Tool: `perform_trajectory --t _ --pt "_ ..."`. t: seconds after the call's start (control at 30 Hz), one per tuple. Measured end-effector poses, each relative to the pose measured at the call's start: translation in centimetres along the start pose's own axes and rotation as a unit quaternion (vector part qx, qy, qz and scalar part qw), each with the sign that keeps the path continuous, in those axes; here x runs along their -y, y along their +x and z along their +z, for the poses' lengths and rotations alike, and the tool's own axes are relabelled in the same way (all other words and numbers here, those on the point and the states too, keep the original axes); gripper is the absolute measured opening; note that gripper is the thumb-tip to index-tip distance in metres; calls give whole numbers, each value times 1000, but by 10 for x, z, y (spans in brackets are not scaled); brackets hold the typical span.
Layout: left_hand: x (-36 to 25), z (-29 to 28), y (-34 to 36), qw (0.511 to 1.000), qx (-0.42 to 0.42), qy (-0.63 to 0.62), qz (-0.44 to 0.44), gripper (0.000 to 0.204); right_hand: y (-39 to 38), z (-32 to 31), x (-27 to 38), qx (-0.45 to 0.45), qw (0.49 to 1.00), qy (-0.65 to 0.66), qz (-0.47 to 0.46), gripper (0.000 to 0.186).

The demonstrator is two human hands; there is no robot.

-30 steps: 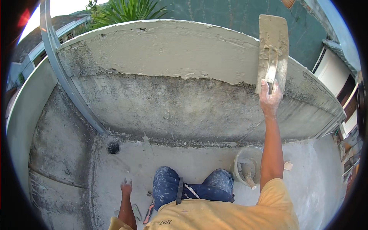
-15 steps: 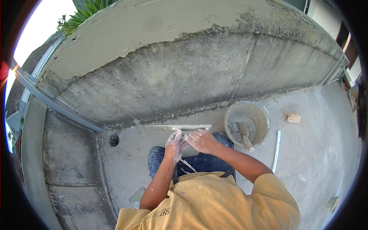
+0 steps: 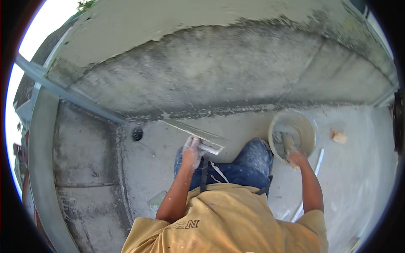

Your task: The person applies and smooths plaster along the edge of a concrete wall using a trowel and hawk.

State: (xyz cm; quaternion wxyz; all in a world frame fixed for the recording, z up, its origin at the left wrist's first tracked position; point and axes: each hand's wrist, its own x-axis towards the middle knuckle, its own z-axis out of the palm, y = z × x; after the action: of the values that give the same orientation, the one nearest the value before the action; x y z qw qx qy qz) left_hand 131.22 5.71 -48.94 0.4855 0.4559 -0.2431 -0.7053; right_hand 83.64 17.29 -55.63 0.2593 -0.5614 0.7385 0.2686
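- Head view: the plastering float (image 3: 198, 135), a long flat board with its face loaded grey, is held level in front of the person's knees, between the wall foot and the lap. The left hand (image 3: 192, 149) is closed round its handle from below.
- Right of the float, the mortar bucket (image 3: 308, 126) stands on the floor just beside the person's right knee. The right hand (image 3: 296, 158) is closed on a trowel (image 3: 287, 142) whose blade sits down in the grey mix.
- Progress, as judged: the upper band of the low wall (image 3: 236, 71) behind the float reads pale and smooth; the broad band below it is darker, coarse and uneven, so it appears unfinished. Mortar crumbs lie along the wall foot.
- Edges: left of the float, a metal straightedge (image 3: 67, 92) leans slantwise across the wall corner, and a round drain hole (image 3: 137, 134) sits in the floor near the float's left end.
- Open room: the floor (image 3: 363, 177) right of the bucket carries only a small block (image 3: 338, 136) and a pale strip (image 3: 318, 160); reach between float and bucket is unobstructed.
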Motion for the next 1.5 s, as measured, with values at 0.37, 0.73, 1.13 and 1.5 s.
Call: perform_trajectory --t 0.37,0.73,1.13,1.5 --pt "1 -45 -34 992 -18 -124 -22 32 19 -20 -77 -190 975 -82 85 30" --pt "-22 -9 -43 989 37 -94 -110 36 21 7 -80 8 969 236 69 37" --pt "18 88 10 951 103 -11 -291 53 -110 38 -35 18 616 787 1 27" --pt "130 191 40 904 260 11 -338 53 -157 19 20 -365 692 622 31 25"
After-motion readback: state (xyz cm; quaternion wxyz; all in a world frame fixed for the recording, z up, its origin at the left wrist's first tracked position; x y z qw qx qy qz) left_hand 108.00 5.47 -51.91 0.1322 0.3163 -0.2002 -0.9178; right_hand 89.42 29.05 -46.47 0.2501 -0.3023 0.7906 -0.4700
